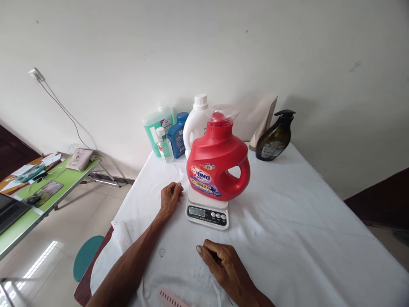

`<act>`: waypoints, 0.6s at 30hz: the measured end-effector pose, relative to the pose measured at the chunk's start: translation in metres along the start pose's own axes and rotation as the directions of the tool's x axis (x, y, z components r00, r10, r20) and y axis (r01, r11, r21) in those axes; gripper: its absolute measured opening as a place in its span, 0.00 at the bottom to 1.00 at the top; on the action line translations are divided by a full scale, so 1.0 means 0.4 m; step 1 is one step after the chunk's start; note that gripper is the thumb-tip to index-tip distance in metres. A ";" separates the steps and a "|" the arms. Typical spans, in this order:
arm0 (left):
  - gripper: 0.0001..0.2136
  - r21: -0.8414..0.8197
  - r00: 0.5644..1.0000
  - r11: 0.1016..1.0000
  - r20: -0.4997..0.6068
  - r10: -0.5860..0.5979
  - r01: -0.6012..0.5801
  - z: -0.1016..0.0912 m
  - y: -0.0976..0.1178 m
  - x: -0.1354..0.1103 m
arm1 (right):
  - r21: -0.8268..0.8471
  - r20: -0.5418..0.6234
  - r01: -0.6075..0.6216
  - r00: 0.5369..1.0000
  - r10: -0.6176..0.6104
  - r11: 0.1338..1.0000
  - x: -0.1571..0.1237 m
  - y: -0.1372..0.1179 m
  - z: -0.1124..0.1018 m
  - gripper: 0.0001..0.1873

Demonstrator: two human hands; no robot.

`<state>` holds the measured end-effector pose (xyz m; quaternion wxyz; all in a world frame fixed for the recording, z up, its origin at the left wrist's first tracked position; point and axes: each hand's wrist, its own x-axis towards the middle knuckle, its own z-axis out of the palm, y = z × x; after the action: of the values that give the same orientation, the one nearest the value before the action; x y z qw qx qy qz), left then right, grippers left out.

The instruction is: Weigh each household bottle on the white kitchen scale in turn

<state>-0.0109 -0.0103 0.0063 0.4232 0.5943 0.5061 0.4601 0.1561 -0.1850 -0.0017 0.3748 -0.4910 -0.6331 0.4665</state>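
Observation:
A red laundry detergent jug (217, 166) with a handle stands upright on a white digital kitchen scale (207, 215). A clear plastic bowl or lid (231, 111) sits over the jug's red cap. The scale's display (197, 211) is lit, but its digits are hard to read. My left hand (171, 198) rests on the cloth just left of the scale, its fingers curled in and apart from the jug. Nearer to me, below the scale, my right hand (223, 266) lies closed in a loose fist with the thumb forward. Nothing shows in either hand.
Behind the jug stand a green bottle (150, 132), a small clear bottle (165, 149), a blue bottle (177, 138) and a white jug (196, 117). A dark pump bottle (275, 138) and a beige tube (263, 123) are right. A pink slotted strip (171, 297) lies at the front.

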 end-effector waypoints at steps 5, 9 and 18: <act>0.23 -0.066 0.999 0.997 -0.039 -0.033 0.030 0.000 0.001 0.005 | -0.002 -0.008 0.010 1.000 -0.010 1.000 0.006 -0.001 -0.001 0.28; 0.23 -0.108 0.996 0.993 -0.059 -0.060 0.054 -0.001 0.007 0.009 | -0.063 -0.027 0.049 0.998 -0.050 0.997 0.012 -0.006 -0.002 0.27; 0.26 -0.275 0.960 0.932 -0.077 -0.268 0.238 -0.035 0.089 0.016 | -0.088 -0.052 0.116 0.991 -0.120 0.989 0.008 -0.006 0.000 0.27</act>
<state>-0.0167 -0.0082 0.0447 0.5246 0.4355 0.5363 0.4975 0.1545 -0.1822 0.0007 0.3984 -0.4812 -0.6693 0.4021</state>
